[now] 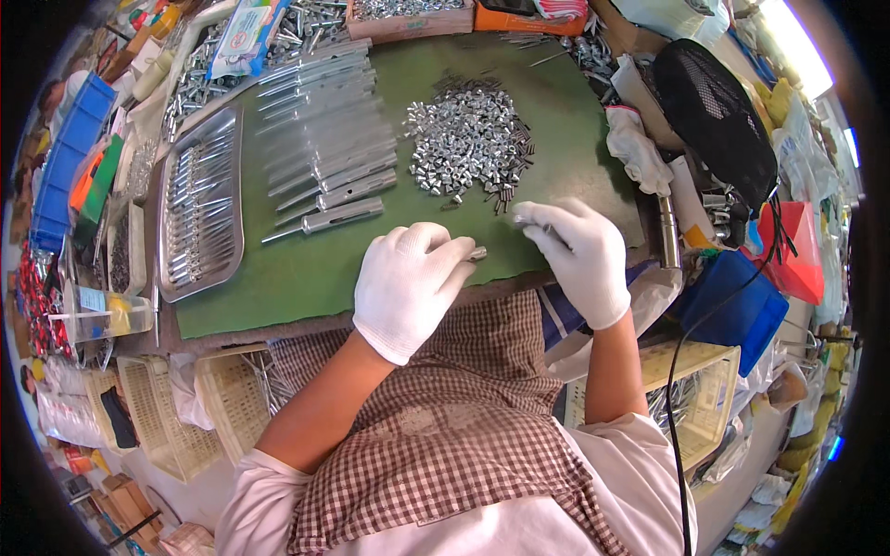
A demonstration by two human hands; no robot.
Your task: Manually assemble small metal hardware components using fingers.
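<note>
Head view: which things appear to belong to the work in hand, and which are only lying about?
Probably in the work:
- small metal piece at the left hand
- pile of small metal parts
- row of metal rods
- metal tray of slender parts

Probably just lying about:
- blue-and-white packet
- black mesh item
- red bin

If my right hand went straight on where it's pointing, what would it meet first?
Your right hand would probably meet the dark pins beside the silver pieces first; height is unclear.
</note>
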